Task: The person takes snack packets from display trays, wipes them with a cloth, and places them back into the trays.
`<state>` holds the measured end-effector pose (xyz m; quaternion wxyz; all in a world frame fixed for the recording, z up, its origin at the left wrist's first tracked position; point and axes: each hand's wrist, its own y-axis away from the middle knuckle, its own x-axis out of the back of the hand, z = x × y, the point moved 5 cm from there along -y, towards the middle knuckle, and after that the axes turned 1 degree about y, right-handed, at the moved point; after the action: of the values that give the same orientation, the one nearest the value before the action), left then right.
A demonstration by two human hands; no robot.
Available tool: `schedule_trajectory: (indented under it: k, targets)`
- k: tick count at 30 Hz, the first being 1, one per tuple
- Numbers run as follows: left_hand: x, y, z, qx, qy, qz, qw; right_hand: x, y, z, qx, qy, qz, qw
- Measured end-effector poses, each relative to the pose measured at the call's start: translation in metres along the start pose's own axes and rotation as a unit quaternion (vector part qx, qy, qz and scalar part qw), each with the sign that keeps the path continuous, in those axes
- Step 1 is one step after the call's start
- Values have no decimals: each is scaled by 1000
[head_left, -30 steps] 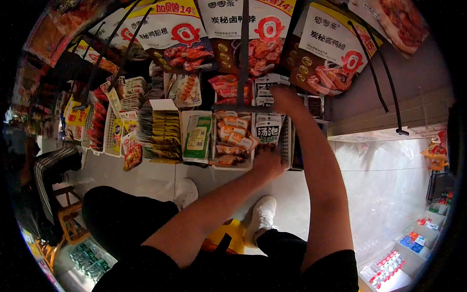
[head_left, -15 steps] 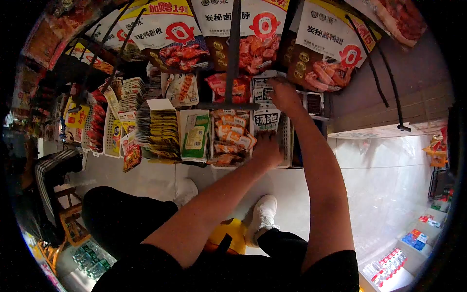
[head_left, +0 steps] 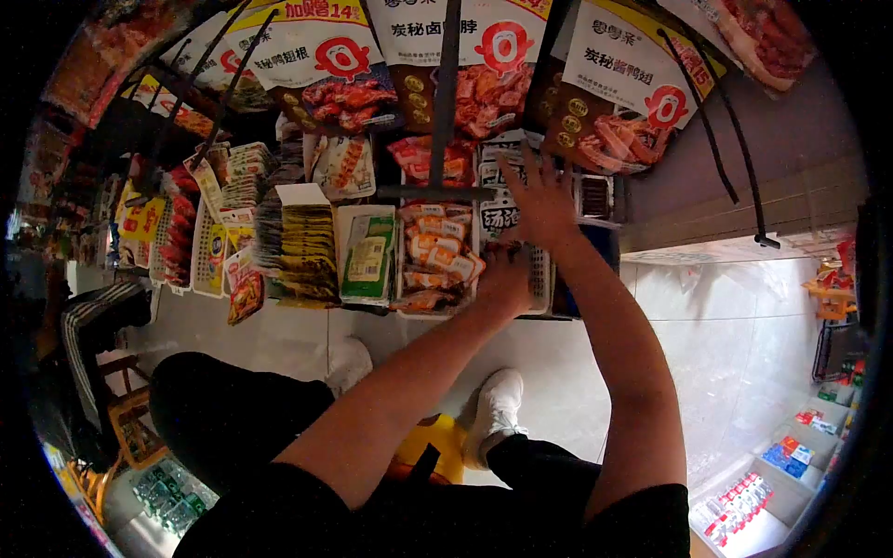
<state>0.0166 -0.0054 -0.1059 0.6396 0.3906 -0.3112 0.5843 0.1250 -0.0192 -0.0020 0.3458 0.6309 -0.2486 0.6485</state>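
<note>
A white basket [head_left: 540, 284] holds a row of black-and-white snack packets [head_left: 499, 219] with large printed characters. At the front end of this row is my left hand [head_left: 508, 282], its fingers curled against the front packet's lower part; the fingertips are in shadow. My right hand [head_left: 542, 203] lies over the row farther back, fingers spread apart and palm down, covering part of the packets. To the left, orange-and-white snack packets [head_left: 437, 251] fill a neighbouring basket, with red packets [head_left: 433, 163] behind them.
Large hanging snack bags [head_left: 507, 70] and black display hooks [head_left: 445, 112] overhang the baskets. A green packet [head_left: 368, 253] and a box of yellow packets [head_left: 309, 246] stand left. Below are a yellow stool [head_left: 433, 451] and my white shoe [head_left: 502, 405]. Boxed goods [head_left: 739, 507] line the lower right.
My right hand has come slightly nearer to my left and its fingers have spread over the packets. My left hand stays at the front of the row. The view has shifted slightly.
</note>
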Motion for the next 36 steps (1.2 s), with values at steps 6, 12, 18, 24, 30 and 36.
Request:
schedule_trajectory:
  k: [6, 12, 18, 24, 30, 36]
  targets:
    - [-11, -5, -4, -33, -82, 8, 996, -11, -2, 0, -40, 35, 7, 999]
    - [-7, -15, -1, -46, -81, -54, 994, -8, -10, 9, -57, -48, 9, 997]
    - [1, -6, -3, 50, 15, -30, 998, -4, 14, 3, -8, -14, 69, 997]
    - [2, -8, -2, 30, -71, -57, 995, -31, 21, 4, -3, -46, 89, 995]
    - [23, -5, 7, 50, -36, -93, 994, -29, 16, 6, 18, -72, 122, 990]
    - [14, -4, 2, 45, -33, -71, 996, -27, 10, 12, -56, -1, 99, 993]
